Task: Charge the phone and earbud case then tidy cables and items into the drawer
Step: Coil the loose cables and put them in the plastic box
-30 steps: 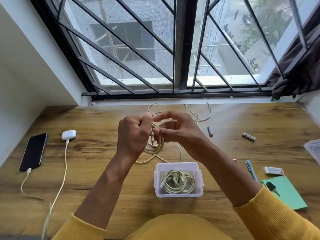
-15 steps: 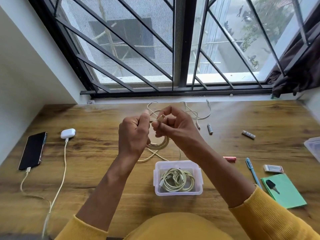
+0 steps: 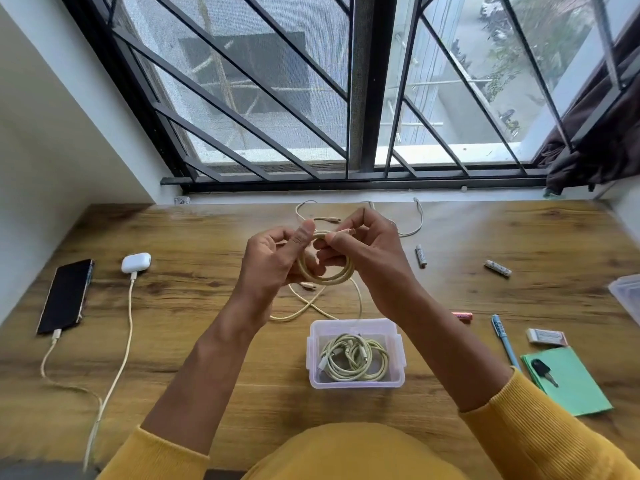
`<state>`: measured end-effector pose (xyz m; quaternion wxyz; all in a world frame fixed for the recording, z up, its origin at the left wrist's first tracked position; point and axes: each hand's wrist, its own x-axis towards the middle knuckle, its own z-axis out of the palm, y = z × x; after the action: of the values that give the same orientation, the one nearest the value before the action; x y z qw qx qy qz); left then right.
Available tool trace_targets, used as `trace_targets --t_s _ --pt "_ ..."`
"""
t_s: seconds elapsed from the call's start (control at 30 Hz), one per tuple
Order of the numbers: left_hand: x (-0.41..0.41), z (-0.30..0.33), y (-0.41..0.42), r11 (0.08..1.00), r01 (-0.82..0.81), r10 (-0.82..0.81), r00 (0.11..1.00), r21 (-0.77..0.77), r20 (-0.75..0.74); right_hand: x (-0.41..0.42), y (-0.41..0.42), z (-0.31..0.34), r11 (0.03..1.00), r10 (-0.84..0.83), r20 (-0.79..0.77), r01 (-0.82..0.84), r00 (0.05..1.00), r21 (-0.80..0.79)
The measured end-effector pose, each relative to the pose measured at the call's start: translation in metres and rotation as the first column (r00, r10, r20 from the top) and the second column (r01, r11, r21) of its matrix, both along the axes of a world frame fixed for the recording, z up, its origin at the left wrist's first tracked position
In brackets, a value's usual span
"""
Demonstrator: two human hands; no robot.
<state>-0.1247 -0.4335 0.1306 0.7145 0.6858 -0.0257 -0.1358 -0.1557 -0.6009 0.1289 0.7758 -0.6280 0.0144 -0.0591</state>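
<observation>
Cable coil (image 3: 325,271): light, limp, springy; your left hand (image 3: 273,261) grips the loops, right hand (image 3: 367,251) pinches its plug end.

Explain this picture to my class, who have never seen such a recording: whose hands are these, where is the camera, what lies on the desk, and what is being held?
There is no machine here. A person wears a camera on the head, looking down at their own two hands over a wooden desk by a window.

The left hand and right hand hold a cream cable wound into a loop; the right fingers pinch its plug end.

Near the person stands a clear plastic box with a coiled cable inside. On the left lie a phone and a white earbud case, each with a cable plugged in. On the right lie two batteries, a pen, an eraser and a key on a green notepad. Loose cable lies near the window.
</observation>
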Motion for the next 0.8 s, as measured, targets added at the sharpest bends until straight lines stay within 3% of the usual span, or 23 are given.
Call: trace_targets --t_s 0.13,0.27,0.53,0.63,0.8 --pt "0.004 -0.004 0.003 0.996 -0.079 0.074 0.99 -0.031 -0.122 0.0 0.0 -0.008 0.998 -0.066 0.026 0.066 0.997 -0.008" --pt "0.003 -0.009 0.002 0.986 -0.155 0.147 0.983 -0.064 -0.11 0.002 0.004 -0.017 0.987 -0.126 0.083 0.133 0.989 -0.09" --pt "0.009 0.001 -0.001 0.945 -0.255 0.23 0.963 -0.204 -0.14 0.003 0.003 -0.024 0.951 -0.019 0.188 0.076 0.982 -0.3" --pt "0.009 0.0 -0.006 0.93 -0.295 0.287 0.955 -0.22 -0.07 0.004 0.005 -0.023 0.946 -0.003 0.189 0.064 0.982 -0.317" --pt "0.006 -0.004 -0.009 0.941 -0.301 0.326 0.93 -0.154 0.168 0.001 0.004 -0.012 0.939 0.002 0.206 0.07 0.979 -0.338"
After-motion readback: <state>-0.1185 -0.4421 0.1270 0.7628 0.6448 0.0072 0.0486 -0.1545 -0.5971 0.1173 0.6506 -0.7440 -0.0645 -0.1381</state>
